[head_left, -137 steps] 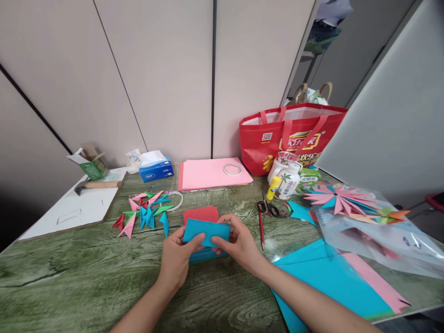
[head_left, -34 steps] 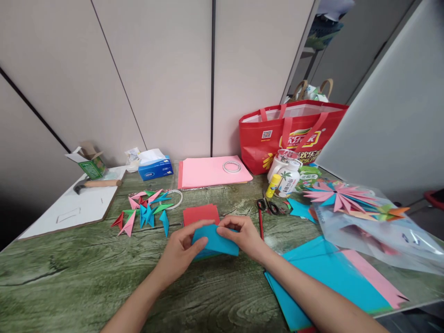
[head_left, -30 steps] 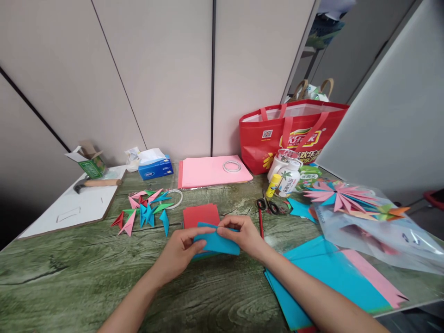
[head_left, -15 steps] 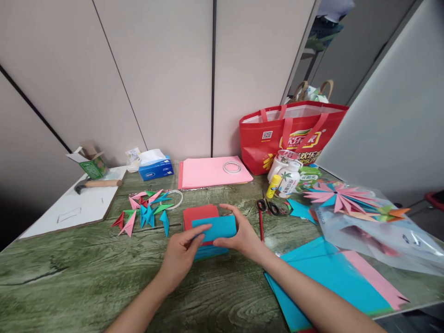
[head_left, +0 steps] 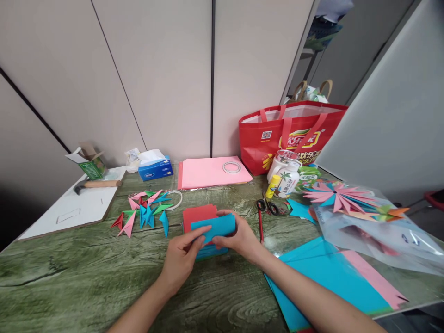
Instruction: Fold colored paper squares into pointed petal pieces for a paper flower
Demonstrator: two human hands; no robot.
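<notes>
Holding blue paper point(head_left: 222, 225) just below frame centre, over red sheets point(head_left: 199, 212): pinched with nearly closed fingers by left hand point(head_left: 179, 254), curled round at right by right hand point(head_left: 243, 237). Could skew or crease crookedly through uneven pressure.

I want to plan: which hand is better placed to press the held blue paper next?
Probably the left hand: its index finger lies on the blue paper; the right hand holds the right end.

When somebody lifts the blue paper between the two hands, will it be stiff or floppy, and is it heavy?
The blue paper will probably be fairly stiff, as it looks nearly flat between the left hand and right hand. It should be light, being a small, thin piece.
</notes>
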